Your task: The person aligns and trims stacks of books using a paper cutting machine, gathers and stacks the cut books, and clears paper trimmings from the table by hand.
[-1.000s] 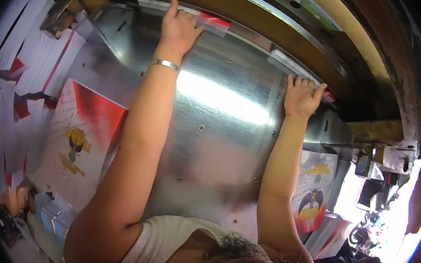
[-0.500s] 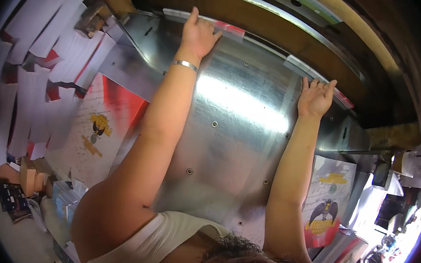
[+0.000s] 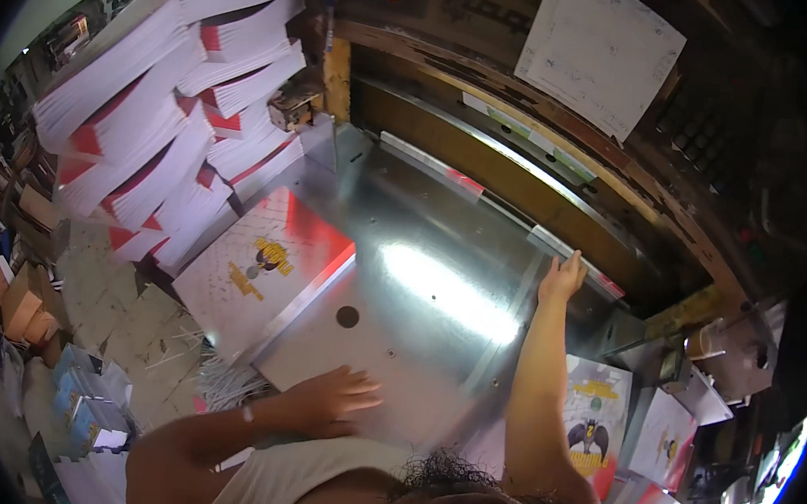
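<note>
My right hand (image 3: 563, 278) reaches to the far side of a shiny metal machine table (image 3: 414, 357). Its fingers are stretched out against the near edge of a thin paper stack (image 3: 578, 262) lying under a long brown bar. My left hand (image 3: 340, 401) is drawn back over the table's near part, slightly blurred, with fingers apart and nothing in them. A second paper stack (image 3: 434, 166) with a red end lies farther left under the bar. Left of the bare metal sits a pile of red-and-white booklets (image 3: 256, 264) with a yellow-and-black emblem.
Tall stacks of white paper blocks with red corners (image 3: 163, 110) rise at the left. More printed booklets (image 3: 594, 414) stand right of my right forearm. A marked white sheet (image 3: 599, 54) hangs on the machine front. Paper strips (image 3: 227, 385) lie below the left pile.
My left hand has left the far paper stack and come back toward my body. The right hand stays at its stack. The view has shifted, showing more of the machine front.
</note>
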Tool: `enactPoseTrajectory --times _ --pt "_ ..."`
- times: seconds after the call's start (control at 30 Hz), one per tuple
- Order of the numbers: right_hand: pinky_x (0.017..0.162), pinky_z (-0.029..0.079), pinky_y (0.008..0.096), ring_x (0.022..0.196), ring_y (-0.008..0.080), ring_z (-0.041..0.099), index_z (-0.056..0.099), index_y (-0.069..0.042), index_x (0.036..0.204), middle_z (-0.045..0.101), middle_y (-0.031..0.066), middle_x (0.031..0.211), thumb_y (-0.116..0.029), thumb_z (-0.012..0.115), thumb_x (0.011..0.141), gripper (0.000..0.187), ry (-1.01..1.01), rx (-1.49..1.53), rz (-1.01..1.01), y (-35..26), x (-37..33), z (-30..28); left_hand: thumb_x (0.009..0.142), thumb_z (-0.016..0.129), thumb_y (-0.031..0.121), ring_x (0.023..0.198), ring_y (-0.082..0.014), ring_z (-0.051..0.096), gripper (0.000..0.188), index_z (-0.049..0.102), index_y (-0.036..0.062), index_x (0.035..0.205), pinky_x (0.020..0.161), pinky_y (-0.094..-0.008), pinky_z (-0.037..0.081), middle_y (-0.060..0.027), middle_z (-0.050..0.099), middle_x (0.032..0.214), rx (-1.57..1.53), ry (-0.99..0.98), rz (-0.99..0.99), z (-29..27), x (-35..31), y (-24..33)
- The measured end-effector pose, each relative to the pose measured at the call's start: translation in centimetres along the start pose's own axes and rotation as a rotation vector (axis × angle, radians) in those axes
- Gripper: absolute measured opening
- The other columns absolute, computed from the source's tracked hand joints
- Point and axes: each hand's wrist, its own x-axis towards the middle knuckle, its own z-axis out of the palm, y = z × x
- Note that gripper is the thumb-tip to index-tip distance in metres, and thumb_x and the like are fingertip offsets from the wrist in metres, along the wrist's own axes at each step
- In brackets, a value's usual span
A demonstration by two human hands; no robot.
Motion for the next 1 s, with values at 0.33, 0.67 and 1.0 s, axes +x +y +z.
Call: enactPoseTrajectory --times 0.33,0.67,1.0 --pt "0.109 0.039 0.0406 0.128 0.0341 0.051 0.003 -0.012 0.158 0.051 0.0251 0.136 0.0 0.062 0.083 0.096 -0.663 -0.733 0.021 -4.5 -30.4 4.6 0.101 0.042 0.05 0.11 -0.0208 0.058 0.055 0.054 0.0051 0.13 0.093 -0.038 0.046 -0.015 0.061 0.122 -1.086 1.365 -1.17 9.2 -23.8 -2.9" --pt "0.113 0.031 0.0518 0.132 0.0396 0.046 0.047 -0.001 0.14 0.053 0.0212 0.138 -0.036 0.071 0.081 0.073 -1.193 -1.641 -0.444 -16.2 -50.5 -5.0 0.103 0.037 0.044 0.119 -0.0207 0.058 0.05 0.055 0.0083 0.133 0.103 -0.0386 0.044 -0.0073 0.061 0.132 -1.722 1.65 -0.768 3.4 -21.0 -9.2" --pt "0.105 0.042 0.0514 0.124 0.0391 0.054 0.048 -0.005 0.142 0.056 0.0181 0.137 -0.039 0.071 0.085 0.07 -1.355 -2.161 -0.943 -21.0 -49.6 -12.5 0.099 0.043 0.036 0.124 -0.0275 0.052 0.045 0.052 0.0067 0.132 0.108 -0.0473 0.04 -0.0107 0.057 0.134 -1.997 1.502 -0.708 7.8 -22.3 -6.9"
